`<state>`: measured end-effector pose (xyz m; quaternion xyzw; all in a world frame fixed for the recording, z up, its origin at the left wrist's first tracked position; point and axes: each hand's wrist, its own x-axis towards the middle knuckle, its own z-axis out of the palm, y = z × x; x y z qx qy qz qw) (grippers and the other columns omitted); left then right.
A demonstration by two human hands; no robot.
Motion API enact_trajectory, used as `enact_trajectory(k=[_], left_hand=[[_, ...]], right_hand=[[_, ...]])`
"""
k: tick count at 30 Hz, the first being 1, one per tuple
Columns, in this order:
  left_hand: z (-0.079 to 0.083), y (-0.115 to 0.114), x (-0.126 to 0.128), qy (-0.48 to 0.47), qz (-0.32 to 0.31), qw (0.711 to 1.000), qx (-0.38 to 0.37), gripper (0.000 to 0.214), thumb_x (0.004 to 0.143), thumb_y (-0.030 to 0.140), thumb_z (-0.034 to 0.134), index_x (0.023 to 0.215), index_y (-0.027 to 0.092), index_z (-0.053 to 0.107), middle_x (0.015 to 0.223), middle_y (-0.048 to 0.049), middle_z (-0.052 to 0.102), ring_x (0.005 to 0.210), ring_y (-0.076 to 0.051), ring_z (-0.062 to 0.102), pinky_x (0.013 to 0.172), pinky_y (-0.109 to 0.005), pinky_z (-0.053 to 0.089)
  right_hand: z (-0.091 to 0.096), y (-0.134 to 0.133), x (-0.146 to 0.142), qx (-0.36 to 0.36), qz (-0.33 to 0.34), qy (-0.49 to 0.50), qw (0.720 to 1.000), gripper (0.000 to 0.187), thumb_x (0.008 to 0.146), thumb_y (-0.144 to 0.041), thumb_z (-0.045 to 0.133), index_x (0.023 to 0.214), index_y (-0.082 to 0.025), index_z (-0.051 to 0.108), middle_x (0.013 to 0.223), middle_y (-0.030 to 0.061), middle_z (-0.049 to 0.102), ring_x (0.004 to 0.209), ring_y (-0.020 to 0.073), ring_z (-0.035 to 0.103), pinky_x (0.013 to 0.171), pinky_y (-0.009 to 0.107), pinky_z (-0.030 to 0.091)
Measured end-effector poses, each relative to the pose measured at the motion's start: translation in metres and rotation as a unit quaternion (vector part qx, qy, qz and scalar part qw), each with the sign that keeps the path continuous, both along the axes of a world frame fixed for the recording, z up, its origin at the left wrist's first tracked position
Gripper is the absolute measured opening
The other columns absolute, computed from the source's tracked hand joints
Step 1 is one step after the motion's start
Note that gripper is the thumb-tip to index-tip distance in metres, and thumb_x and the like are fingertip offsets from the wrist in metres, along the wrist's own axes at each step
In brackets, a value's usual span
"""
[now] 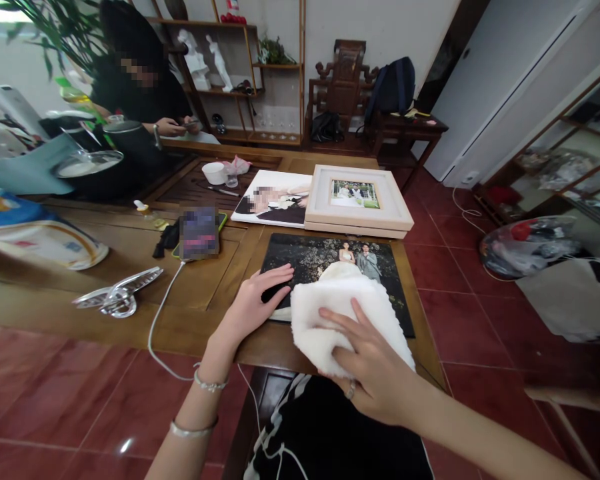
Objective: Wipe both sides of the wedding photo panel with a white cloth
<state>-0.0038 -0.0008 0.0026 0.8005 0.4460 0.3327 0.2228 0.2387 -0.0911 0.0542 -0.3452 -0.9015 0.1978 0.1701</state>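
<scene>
Pressing white cloth (337, 303) onto dark photo print (310, 257)

At the far left, a person in black (130, 87) sits behind the table (130, 267), both hands on a small device. A printed bag (40, 243) lies on the left end of the table; its lettering is too small to read. Near it rests a shiny metal piece (117, 297). A white cable (163, 313) runs up over the near table edge to a phone (199, 232), whose screen is blurred.

The forearm of the left hand (255, 303) reaches forward over the near table edge, with two bracelets near the wrist. The palm faces down, fingers straight, on the lower left corner of the dark photo print. Its grip is wide and holds nothing.

The dark photo print lies flat on the near right part of the table and shows a couple in wedding dress. The white cloth covers its lower middle, just beside the left fingertips.

The arm of the right hand (375, 373) enters from the lower right. The palm lies on the cloth, fingers spread, a ring on one finger. Its grip is wide, pressing on the cloth rather than closing around it.

Behind lie an unframed print (275, 197) and, touching it, a white framed photo (357, 200).
</scene>
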Motion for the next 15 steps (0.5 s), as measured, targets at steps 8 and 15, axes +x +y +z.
enact_trajectory(k=[8, 15], left_hand=[[-0.002, 0.0, 0.0, 0.005, 0.004, 1.0, 0.005, 0.027, 0.092, 0.032, 0.053, 0.114, 0.025, 0.067, 0.125, -0.0073, 0.065, 0.121, -0.026, 0.057, 0.107, -0.051, 0.038], [-0.003, 0.0, 0.001, -0.006, 0.008, 1.0, 0.013, 0.026, 0.091, 0.03, 0.056, 0.113, 0.025, 0.068, 0.125, -0.0068, 0.065, 0.12, -0.025, 0.058, 0.106, -0.049, 0.039]], right_hand=[[0.003, 0.027, 0.003, -0.015, -0.052, 0.009, 0.998, 0.015, 0.093, -0.024, 0.049, 0.094, -0.019, 0.063, 0.124, 0.0164, 0.062, 0.129, 0.0275, 0.048, 0.112, 0.064, 0.017], [-0.006, 0.092, -0.002, 0.019, -0.124, 0.012, 0.992, 0.026, 0.098, -0.035, 0.04, 0.09, -0.021, 0.061, 0.121, 0.0106, 0.064, 0.116, 0.0271, 0.056, 0.112, 0.06, 0.017]])
